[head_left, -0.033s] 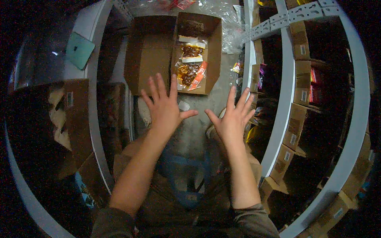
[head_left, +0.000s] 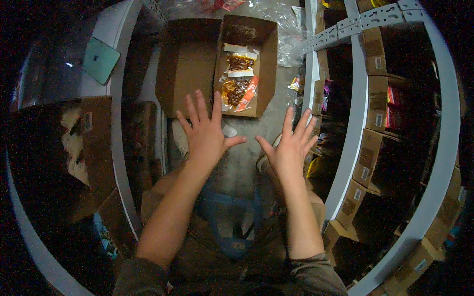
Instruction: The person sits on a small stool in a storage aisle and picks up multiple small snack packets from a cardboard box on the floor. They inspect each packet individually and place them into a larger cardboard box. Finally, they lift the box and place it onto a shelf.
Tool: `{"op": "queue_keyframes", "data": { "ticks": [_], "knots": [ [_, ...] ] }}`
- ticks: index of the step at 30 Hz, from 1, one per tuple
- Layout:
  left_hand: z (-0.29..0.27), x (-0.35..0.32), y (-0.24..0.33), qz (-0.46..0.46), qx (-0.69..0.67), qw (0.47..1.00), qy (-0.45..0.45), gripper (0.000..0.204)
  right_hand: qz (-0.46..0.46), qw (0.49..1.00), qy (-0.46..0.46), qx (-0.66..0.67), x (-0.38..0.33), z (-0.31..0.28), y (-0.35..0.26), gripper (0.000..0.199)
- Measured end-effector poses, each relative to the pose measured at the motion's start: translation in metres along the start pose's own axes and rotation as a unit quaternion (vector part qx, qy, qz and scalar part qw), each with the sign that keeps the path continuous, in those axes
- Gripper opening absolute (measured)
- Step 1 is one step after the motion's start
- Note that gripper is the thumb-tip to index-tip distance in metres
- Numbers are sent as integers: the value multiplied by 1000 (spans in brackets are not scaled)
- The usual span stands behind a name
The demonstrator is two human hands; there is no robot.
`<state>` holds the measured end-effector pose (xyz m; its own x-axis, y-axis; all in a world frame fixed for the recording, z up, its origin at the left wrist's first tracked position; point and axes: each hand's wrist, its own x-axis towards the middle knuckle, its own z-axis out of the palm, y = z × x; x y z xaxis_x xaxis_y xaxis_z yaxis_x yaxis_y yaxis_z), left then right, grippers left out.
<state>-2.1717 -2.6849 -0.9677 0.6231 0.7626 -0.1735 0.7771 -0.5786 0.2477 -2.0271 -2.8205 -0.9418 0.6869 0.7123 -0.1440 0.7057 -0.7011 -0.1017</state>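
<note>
My left hand (head_left: 205, 138) is held up with its fingers spread, palm down and holding nothing. Its fingertips overlap the near edge of a brown cardboard box (head_left: 187, 64) in the view; whether they touch it I cannot tell. To the right, my right hand (head_left: 290, 150) is also spread and holds nothing, its thumb pointing toward the left thumb. A second cardboard compartment (head_left: 266, 64) adjoins the first on the right. Inside it lie clear packets of brown food (head_left: 239, 63), a nearer packet (head_left: 234, 92) of the same look and an orange strip (head_left: 248, 93).
Grey metal shelving (head_left: 353, 113) with cardboard bins (head_left: 369, 108) lines the right side. On the left stands another shelf post (head_left: 117, 123), with a pale green tablet (head_left: 100, 60) beside it. Crumpled clear plastic (head_left: 289, 44) lies beyond the boxes. A blue frame-like shape (head_left: 236, 199) shows between my legs.
</note>
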Motion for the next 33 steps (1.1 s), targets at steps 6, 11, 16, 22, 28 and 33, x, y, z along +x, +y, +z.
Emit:
{"op": "queue_keyframes", "data": {
  "ticks": [6, 11, 16, 22, 28, 33],
  "knots": [
    [29, 10, -6, -74, -330, 939, -66, 133, -10, 921, -76, 381, 3, -10, 6, 108],
    [-48, 28, -10, -45, -965, 150, -209, 136, 5, 171, -161, 972, 29, -51, 43, 123],
    [-51, 32, -10, -48, -963, 158, -214, 137, 75, 202, -188, 958, 28, -55, 34, 126],
    [-46, 33, -8, -39, -959, 157, -231, 136, 74, 182, -192, 961, 27, -54, 35, 126],
    [-31, 28, -5, -27, -847, 489, -206, 137, 63, 529, -145, 834, 22, -35, 38, 124],
    [7, 8, 19, 24, -56, 998, -11, 149, -9, 999, -33, 21, 2, -3, 19, 133]
  ]
}}
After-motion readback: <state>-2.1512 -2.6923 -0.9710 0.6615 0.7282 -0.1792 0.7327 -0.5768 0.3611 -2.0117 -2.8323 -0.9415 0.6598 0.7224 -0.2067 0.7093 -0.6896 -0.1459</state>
